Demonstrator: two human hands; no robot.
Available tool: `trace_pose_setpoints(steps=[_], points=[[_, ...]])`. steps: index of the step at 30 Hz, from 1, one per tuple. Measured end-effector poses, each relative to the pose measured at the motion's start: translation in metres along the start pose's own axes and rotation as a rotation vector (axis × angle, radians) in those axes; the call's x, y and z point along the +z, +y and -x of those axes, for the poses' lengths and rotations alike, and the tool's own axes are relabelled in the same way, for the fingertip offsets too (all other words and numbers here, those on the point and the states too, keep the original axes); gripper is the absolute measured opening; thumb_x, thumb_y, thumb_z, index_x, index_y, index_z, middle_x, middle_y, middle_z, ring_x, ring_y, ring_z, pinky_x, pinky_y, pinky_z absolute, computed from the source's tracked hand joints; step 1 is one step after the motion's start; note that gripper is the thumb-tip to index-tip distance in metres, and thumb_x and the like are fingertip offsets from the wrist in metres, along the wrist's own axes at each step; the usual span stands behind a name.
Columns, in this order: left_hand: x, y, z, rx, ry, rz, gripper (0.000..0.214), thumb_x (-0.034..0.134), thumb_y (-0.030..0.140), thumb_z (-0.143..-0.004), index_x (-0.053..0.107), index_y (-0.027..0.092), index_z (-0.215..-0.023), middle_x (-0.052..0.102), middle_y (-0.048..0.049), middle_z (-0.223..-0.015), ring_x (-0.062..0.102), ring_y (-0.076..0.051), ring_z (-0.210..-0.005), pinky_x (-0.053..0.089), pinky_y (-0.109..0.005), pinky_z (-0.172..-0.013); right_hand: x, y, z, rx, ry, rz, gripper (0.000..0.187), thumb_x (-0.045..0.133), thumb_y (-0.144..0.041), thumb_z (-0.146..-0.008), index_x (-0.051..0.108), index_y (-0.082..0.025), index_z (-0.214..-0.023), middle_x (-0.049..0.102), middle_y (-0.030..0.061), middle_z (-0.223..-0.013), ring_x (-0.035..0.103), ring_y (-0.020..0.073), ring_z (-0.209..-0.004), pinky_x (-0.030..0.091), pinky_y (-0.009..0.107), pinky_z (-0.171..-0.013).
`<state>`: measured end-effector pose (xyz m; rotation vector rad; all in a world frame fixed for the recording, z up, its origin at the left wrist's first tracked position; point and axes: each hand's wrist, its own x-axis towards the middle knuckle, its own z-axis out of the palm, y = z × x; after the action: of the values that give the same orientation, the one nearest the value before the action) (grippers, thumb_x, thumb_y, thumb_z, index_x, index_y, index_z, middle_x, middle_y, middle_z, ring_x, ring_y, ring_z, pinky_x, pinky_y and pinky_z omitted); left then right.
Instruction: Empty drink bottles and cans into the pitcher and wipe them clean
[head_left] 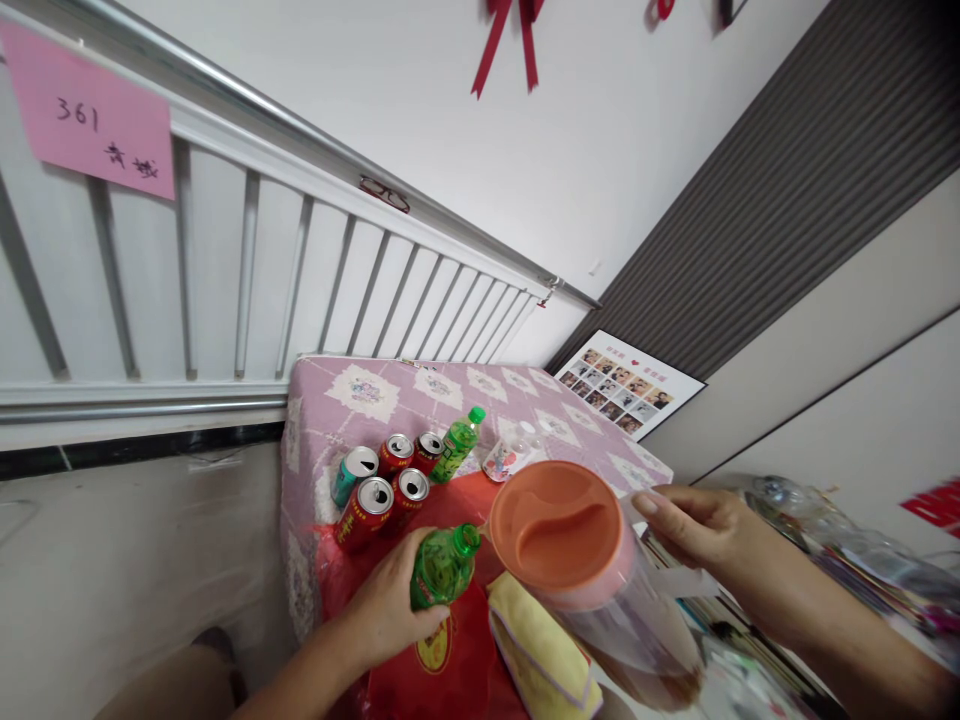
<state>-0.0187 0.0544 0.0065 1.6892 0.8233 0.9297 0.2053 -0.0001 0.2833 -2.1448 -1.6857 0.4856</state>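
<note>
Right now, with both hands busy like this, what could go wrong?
The uncapped green bottle in the left hand has a narrow mouth close to the tilted pitcher held by the right hand; liquid might miss it and wet the yellow cloth. The opened cans stand just beyond the left hand, so a bump could topple one.

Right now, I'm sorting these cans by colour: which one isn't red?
The teal can, at the left end of the row nearer the radiator; the other four cans all show red.
</note>
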Motion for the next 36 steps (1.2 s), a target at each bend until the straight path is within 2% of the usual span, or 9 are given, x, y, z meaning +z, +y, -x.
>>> trace_pose_setpoints(steps=[8,16,23,31,36], points=[[-0.0010,0.0057,-0.0003,-0.021,-0.005,-0.006,0.075,0.066,0.014,-0.063,0.039,0.018,-0.133,0.057,-0.0132,-0.131,0.055,-0.028,-0.121,0.041,-0.043,-0.106,0.0006,-0.0012,-0.0012,0.003,-0.006,-0.002,0.058,0.054,-0.075,-0.071,0.038,-0.022,-0.057,0.031,-0.0062,-0.053,0.024,0.0108,-0.054,0.021,0.026,-0.051],[0.0006,0.0010,-0.0004,0.002,0.006,-0.001,0.075,0.067,0.014,-0.063,0.039,0.018,-0.133,0.056,-0.0138,-0.132,0.054,-0.028,-0.121,0.040,-0.044,-0.107,0.0005,-0.0044,0.0003,0.010,-0.010,0.017,0.061,0.048,-0.080,-0.071,0.038,-0.022,-0.057,0.029,-0.0060,-0.054,0.025,0.0107,-0.054,0.021,0.026,-0.050],[0.0008,0.0005,0.0005,-0.020,0.011,-0.006,0.077,0.069,0.015,-0.063,0.039,0.019,-0.134,0.056,-0.0139,-0.133,0.054,-0.029,-0.122,0.040,-0.045,-0.107,-0.0002,-0.0041,-0.0009,0.014,-0.012,-0.009,0.058,0.056,-0.075,-0.069,0.038,-0.022,-0.055,0.029,-0.0058,-0.053,0.024,0.0104,-0.053,0.021,0.025,-0.048],[-0.0003,0.0007,0.0004,-0.006,0.008,0.002,0.076,0.069,0.014,-0.063,0.040,0.021,-0.133,0.057,-0.0125,-0.132,0.055,-0.029,-0.121,0.041,-0.045,-0.107,0.0003,0.0040,-0.0022,0.011,-0.018,-0.023,0.058,0.056,-0.075,-0.070,0.039,-0.021,-0.055,0.028,-0.0063,-0.053,0.023,0.0102,-0.052,0.020,0.024,-0.047],[0.0006,-0.0018,0.0014,-0.004,0.005,-0.007,0.077,0.069,0.015,-0.064,0.038,0.019,-0.134,0.056,-0.0138,-0.132,0.054,-0.029,-0.122,0.040,-0.045,-0.107,0.0003,-0.0038,-0.0009,0.015,-0.004,-0.005,0.059,0.055,-0.077,-0.069,0.039,-0.021,-0.055,0.029,-0.0058,-0.054,0.024,0.0105,-0.054,0.021,0.025,-0.048]])
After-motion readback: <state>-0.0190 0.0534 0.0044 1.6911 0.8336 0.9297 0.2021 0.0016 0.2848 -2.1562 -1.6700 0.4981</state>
